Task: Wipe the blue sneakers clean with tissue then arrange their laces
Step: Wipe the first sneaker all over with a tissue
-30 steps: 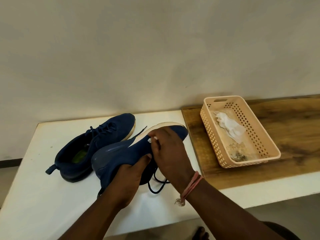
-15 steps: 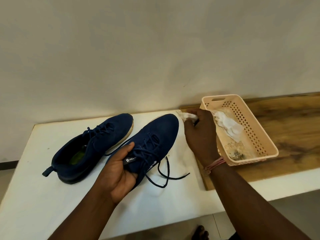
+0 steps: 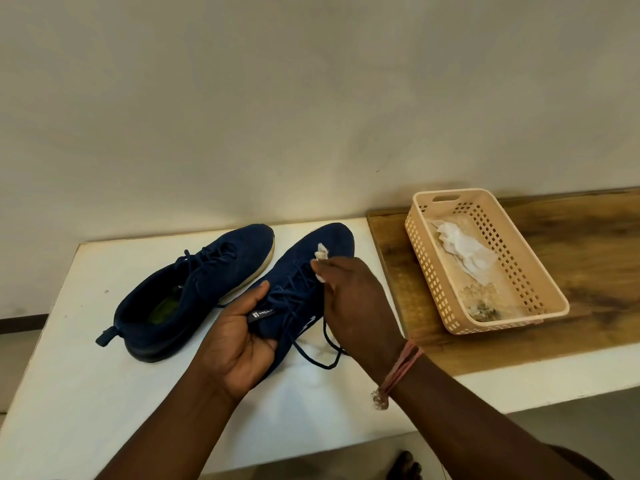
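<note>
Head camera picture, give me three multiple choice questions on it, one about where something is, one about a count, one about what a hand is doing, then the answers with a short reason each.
1. Where does the loose white tissue lie?
A. inside the beige basket
B. on the white table
C. inside the left sneaker

2. How many blue sneakers are in view?
A. one
B. two
C. three

3. What is the right hand doing?
A. resting flat on the wooden board
B. tying the laces
C. pinching a wad of tissue against the right sneaker

Answers:
1 A, the crumpled tissue lies on the basket's floor.
2 B, one sneaker stands alone on the table, while the left hand holds the other at its tongue.
3 C, white tissue pokes out of the fingertips over the sneaker's upper, and the laces trail loose.
</note>
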